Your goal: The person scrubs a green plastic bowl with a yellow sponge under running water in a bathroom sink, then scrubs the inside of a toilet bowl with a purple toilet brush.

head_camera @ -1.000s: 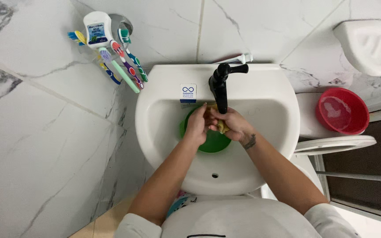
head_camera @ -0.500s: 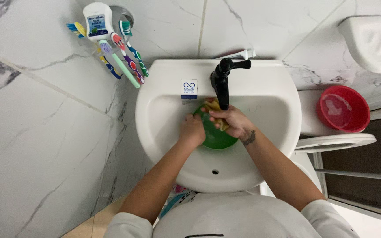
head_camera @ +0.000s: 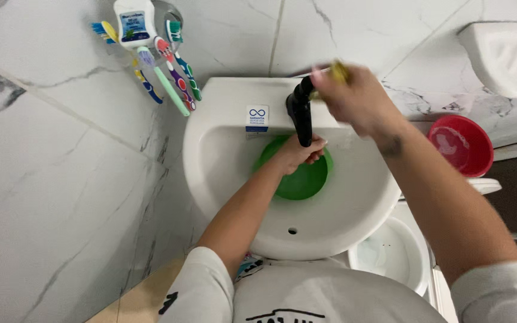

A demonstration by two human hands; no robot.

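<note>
Down in the white sink [head_camera: 342, 227], the left hand [head_camera: 294, 154] gripped the green bowl [head_camera: 297, 179] under the black faucet [head_camera: 300, 110]; the right hand [head_camera: 354, 98], blurred, clutched a yellow sponge [head_camera: 337, 72] above the faucet.

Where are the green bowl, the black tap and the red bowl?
green bowl [head_camera: 300, 179]: head view, on its inner bottom.
black tap [head_camera: 301, 116]: head view, on its upright spout.
red bowl [head_camera: 459, 146]: head view, on its inside.
</note>
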